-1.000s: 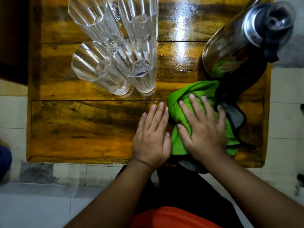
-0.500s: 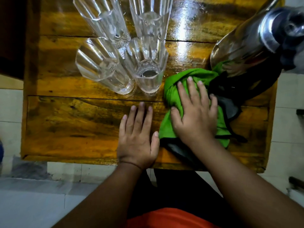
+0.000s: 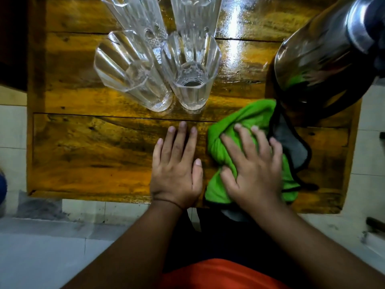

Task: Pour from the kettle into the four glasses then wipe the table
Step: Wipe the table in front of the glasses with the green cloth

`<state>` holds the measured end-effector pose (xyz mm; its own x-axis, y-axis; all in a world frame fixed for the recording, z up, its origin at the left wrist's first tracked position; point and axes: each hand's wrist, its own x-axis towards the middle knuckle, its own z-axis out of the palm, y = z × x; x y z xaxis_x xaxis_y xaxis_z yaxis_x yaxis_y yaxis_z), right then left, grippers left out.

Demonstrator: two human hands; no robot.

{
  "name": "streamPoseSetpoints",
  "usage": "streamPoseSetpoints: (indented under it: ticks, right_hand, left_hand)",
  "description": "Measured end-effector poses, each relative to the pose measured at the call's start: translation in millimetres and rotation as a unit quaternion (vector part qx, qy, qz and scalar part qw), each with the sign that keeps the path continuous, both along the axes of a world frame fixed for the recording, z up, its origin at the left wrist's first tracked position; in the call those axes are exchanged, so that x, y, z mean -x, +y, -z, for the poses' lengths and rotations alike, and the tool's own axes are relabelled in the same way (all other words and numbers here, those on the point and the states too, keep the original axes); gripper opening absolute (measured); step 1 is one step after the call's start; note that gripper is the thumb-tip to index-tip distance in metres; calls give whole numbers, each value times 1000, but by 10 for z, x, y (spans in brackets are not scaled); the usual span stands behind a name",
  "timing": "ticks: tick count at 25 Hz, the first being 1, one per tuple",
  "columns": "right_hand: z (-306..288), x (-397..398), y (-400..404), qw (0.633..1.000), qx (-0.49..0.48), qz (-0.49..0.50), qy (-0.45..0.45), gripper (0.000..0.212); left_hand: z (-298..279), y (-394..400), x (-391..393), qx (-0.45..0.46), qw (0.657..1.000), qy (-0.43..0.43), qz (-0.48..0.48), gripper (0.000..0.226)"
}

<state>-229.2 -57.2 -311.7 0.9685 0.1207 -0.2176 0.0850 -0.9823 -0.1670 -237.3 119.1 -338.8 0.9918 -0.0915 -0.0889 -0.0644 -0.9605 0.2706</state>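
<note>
Several clear faceted glasses stand together at the back of the wooden table (image 3: 93,151); the near two are a left glass (image 3: 129,69) and a right glass (image 3: 192,74), each with a little clear liquid. A shiny steel kettle (image 3: 325,49) stands at the back right. My right hand (image 3: 254,163) presses down on a bunched green cloth (image 3: 250,115) with a grey, black-edged underside, just in front of the kettle. My left hand (image 3: 177,163) lies flat on the wood beside the cloth, fingers together, holding nothing.
The table's front edge runs just under my wrists, with pale floor tiles (image 3: 52,247) beyond it on the left, front and right. The tabletop is glossy with a bright glare patch (image 3: 233,38) between the glasses and the kettle.
My right hand and the green cloth have slid back toward the table's front edge after reaching toward the kettle. My left hand stays flat on the wood beside it.
</note>
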Motion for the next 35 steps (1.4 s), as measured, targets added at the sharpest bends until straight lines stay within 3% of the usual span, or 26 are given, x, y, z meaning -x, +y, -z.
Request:
streamPoseSetpoints:
  ticks: [3, 10, 16, 20, 25, 30, 35]
  right_hand:
    - [27, 182, -35, 1000, 2, -14, 13, 69]
    - [55, -609, 165, 999, -20, 44, -6, 67]
    - [57, 284, 184, 998, 12, 54, -10, 68]
    - [69, 2, 245, 997, 8, 75, -8, 66]
    - [90, -234, 322, 993, 13, 118, -24, 65]
    - [73, 382, 644, 997, 9, 75, 1, 67]
    - [74, 91, 937, 998, 7, 63, 3, 65]
  left_hand:
    - [9, 15, 4, 9, 1000, 2, 0, 68]
    - [12, 15, -1, 14, 1000, 2, 1, 69]
    - [31, 28, 24, 33, 999, 5, 0, 70]
    - [39, 84, 22, 36, 999, 27, 7, 70]
    - [-129, 293, -7, 131, 990, 40, 36, 67]
    - [-56, 1309, -84, -32, 999, 5, -2, 81]
    - [10, 1313, -95, -52, 998, 1, 17, 84]
